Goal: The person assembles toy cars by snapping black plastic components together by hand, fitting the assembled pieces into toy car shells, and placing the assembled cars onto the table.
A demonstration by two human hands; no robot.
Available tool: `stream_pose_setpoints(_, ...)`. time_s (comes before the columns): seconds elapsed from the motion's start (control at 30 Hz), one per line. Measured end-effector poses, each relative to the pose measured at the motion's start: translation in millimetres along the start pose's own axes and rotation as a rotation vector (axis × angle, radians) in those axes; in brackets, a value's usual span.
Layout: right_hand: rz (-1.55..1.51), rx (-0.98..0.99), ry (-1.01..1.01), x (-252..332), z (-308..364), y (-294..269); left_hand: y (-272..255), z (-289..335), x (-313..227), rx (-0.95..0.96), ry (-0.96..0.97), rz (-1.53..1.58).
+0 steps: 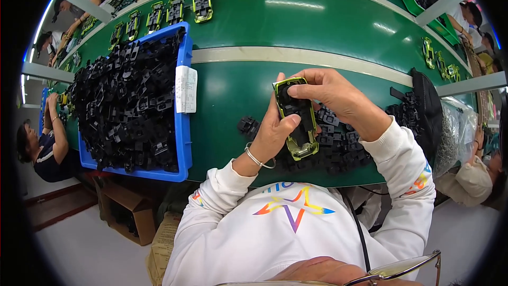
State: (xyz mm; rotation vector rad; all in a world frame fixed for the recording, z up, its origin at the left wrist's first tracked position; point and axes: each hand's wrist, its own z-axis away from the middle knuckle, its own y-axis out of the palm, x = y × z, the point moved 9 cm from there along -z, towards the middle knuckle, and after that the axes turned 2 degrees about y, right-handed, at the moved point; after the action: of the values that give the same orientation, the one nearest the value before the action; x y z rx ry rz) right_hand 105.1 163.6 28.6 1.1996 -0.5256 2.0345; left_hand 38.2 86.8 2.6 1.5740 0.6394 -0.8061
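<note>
A toy car chassis (pixel 302 140), yellow-green at the rim with black parts inside, is held tilted above the green table. My left hand (pixel 273 133) is closed round its left side, thumb on the inner face. The thumb of my right hand (pixel 330 91) presses near the far end of the chassis, with the fingers bent behind it. Whether a small piece sits under that thumb is hidden. Below and beside the hands lies a pile of small black plastic parts (pixel 338 145), and one loose black part (pixel 247 126) rests left of my left wrist.
A blue crate (pixel 184 148) heaped with black plastic parts stands at the left. Beyond it, several similar chassis (pixel 202 5) line the green conveyor belt (pixel 296 10). A black bag (pixel 425 108) and a clear bag of small metal pieces (pixel 452 132) lie right. Co-workers sit at both sides.
</note>
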Motion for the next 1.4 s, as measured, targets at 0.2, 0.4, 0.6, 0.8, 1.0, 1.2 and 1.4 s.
stream_pose_setpoints(0.2,-0.078,0.002,0.041,-18.1,-6.9,-3.5,-8.5,-2.3,10.4,-0.043,-0.108,0.026)
stream_pose_setpoints(0.4,-0.263,0.080,-0.013,-10.9,4.6,-16.6,4.0,-10.8,-3.9,-0.098,-0.127,0.030)
stream_pose_setpoints(0.6,-0.023,0.095,-0.048,-8.3,6.5,-18.6,12.8,-10.0,-2.6,-0.092,-0.134,-0.007)
stream_pose_setpoints(0.8,0.003,0.026,0.043,-12.2,6.9,-21.6,16.9,-9.9,10.1,-0.069,-0.186,-0.029)
stream_pose_setpoints(1.0,-0.042,-0.111,0.000,-22.7,-0.4,-36.9,16.1,-23.9,16.7,0.007,-0.271,-0.013)
stream_pose_setpoints(1.2,-0.052,-0.252,-0.105,-18.7,2.2,-68.1,16.5,-25.1,10.0,-0.086,-0.242,-0.052)
stream_pose_setpoints(1.4,-0.066,-0.298,-0.110,-20.3,20.1,-73.9,32.2,-17.6,11.9,-0.098,-0.301,0.116)
